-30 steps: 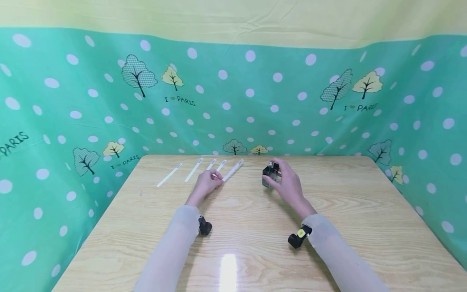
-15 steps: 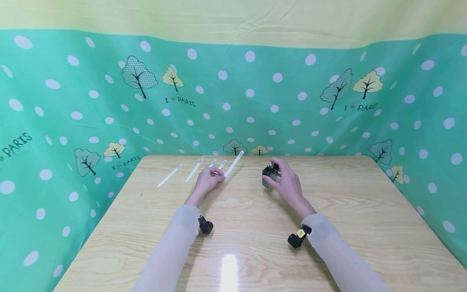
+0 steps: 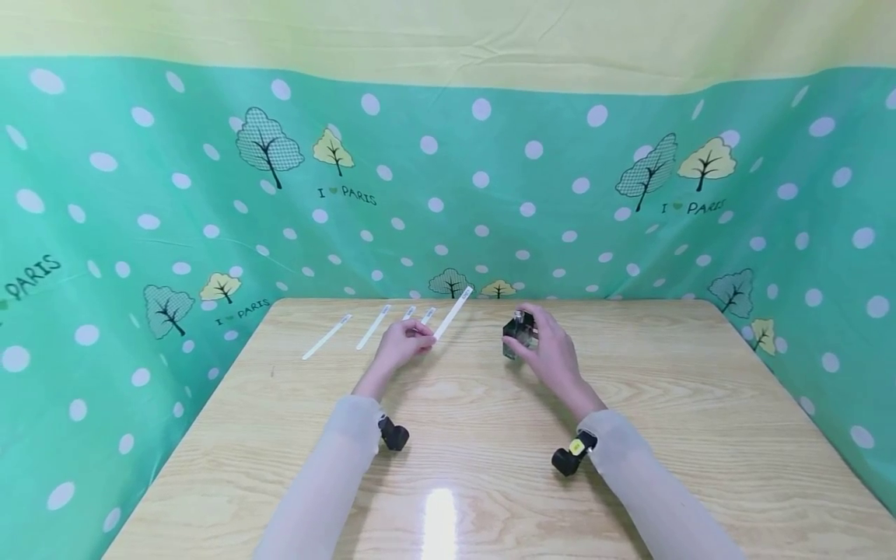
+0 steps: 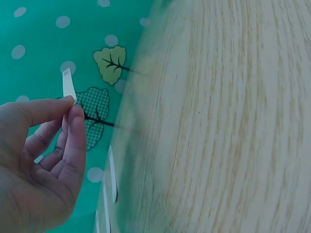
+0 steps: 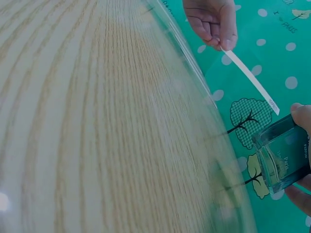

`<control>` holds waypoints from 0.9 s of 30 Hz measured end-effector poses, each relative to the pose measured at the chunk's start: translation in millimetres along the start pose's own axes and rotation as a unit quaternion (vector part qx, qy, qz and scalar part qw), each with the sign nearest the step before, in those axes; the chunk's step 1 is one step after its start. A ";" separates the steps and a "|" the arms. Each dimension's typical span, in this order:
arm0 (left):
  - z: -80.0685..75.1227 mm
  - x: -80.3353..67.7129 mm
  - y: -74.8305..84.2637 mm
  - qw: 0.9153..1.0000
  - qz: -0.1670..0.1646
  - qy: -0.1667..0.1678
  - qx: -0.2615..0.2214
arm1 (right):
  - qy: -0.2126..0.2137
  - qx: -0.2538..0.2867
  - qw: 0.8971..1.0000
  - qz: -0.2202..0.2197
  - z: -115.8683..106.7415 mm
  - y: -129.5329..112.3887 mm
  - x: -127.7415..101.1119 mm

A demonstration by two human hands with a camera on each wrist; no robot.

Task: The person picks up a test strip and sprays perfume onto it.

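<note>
Wooden table (image 3: 665,404) — paper strips (image 3: 325,337).

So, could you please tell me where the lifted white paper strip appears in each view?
Head: white paper strip at centre, above the far table edge.
Left wrist: upper left, its tip above the pinching fingers.
Right wrist: upper right, slanting down from the hand.
Shared landmark: the left hand pinching it.

A thin white paper strip (image 3: 452,313) tilts up off the table beside a small, upright clear glass bottle (image 3: 520,335).
</note>
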State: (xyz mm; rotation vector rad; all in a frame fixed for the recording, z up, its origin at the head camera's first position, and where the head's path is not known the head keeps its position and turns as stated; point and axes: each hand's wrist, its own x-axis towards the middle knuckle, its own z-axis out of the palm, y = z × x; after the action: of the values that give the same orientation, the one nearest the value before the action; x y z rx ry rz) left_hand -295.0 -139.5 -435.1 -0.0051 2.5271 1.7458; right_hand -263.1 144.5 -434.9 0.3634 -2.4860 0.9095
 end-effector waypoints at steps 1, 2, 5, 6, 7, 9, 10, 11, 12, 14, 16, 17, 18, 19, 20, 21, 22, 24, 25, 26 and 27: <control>-0.1 -0.8 0.9 1.000 0.001 -0.001 -0.003 | 0.000 0.000 1.000 -0.002 0.0 -0.1 0.2; -0.2 -1.6 1.7 1.000 0.003 -0.003 -0.004 | -0.001 0.000 1.000 -0.004 0.0 -0.1 0.4; -0.3 -4.4 4.4 1.000 0.006 -0.005 -0.006 | -0.001 0.000 1.000 -0.008 0.2 -0.7 1.0; -0.1 -5.2 5.0 1.000 0.007 -0.006 -0.007 | -0.001 0.001 1.000 -0.008 0.2 -0.9 1.1; -0.1 -5.9 5.4 1.000 0.009 -0.007 -0.007 | 0.000 0.002 1.000 -0.009 0.1 -1.3 1.3; 0.3 -7.2 6.3 1.000 0.011 -0.011 -0.010 | 0.001 0.002 1.000 -0.010 0.3 -1.9 1.7; 0.6 -7.6 6.6 1.000 0.012 -0.013 -0.011 | 0.001 0.004 1.000 -0.010 0.4 -2.1 1.9; 1.1 -8.3 7.2 1.000 0.013 -0.015 -0.012 | 0.001 0.003 1.000 -0.010 0.4 -2.5 2.1; 1.5 -9.0 7.9 1.000 0.015 -0.016 -0.013 | 0.001 0.003 1.000 -0.011 0.6 -2.7 2.5; 3.2 -9.9 9.2 1.000 0.018 -0.018 -0.016 | 0.000 0.003 1.000 -0.012 0.9 -2.5 3.3; 4.8 -11.0 10.8 0.999 0.022 -0.019 -0.016 | 0.000 0.002 1.000 -0.015 1.3 -2.5 4.2; 5.7 -11.5 11.3 0.999 0.023 -0.021 -0.017 | 0.000 0.002 1.000 -0.016 1.5 -2.5 4.4; 6.4 -12.1 11.7 0.999 0.025 -0.023 -0.016 | 0.000 0.002 1.000 -0.017 1.7 -2.3 4.7; 7.2 -12.6 12.0 0.999 0.025 -0.025 -0.017 | 0.000 0.003 1.000 -0.018 1.8 -2.4 4.6; 8.0 -13.0 12.0 0.999 0.026 -0.029 -0.018 | 0.001 0.002 1.000 -0.018 2.0 -2.4 4.5; 8.8 -13.5 12.3 0.999 0.026 -0.032 -0.019 | 0.002 0.002 1.000 -0.018 2.3 -2.3 4.5; 9.5 -13.8 12.2 0.999 0.025 -0.035 -0.019 | 0.003 0.002 1.000 -0.018 2.5 -2.1 4.4; 10.7 -14.7 12.9 0.999 0.024 -0.040 -0.021 | 0.005 0.002 1.000 -0.018 2.9 -2.2 4.3; 11.3 -14.8 13.0 0.999 0.023 -0.042 -0.024 | 0.007 0.002 1.000 -0.019 3.2 -2.2 4.3; 11.8 -14.9 13.0 0.998 0.023 -0.044 -0.025 | 0.009 0.002 1.000 -0.018 3.4 -2.2 4.4; 12.3 -15.0 13.1 0.998 0.023 -0.047 -0.027 | 0.010 0.003 1.000 -0.017 3.7 -2.1 4.5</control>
State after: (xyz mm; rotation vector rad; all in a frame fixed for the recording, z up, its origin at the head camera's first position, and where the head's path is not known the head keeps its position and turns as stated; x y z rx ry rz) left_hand -279.9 -123.9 -426.3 0.1288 2.4332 1.7849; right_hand -267.4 140.1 -433.9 0.3958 -2.4512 0.9022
